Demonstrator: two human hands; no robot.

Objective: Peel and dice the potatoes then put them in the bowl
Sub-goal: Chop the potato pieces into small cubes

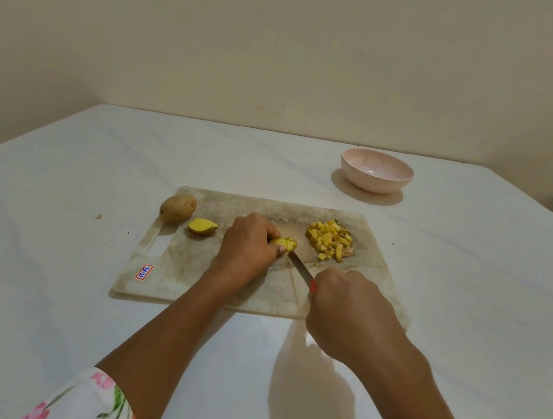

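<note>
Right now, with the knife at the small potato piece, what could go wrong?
1. The left hand grips the small potato piece with its thumb right beside the knife; a slip may cut it.
2. The diced potato pile lies near the cutting board's right edge; cubes may scatter onto the table.
3. The unpeeled potato sits at the board's left edge and may roll off.
</note>
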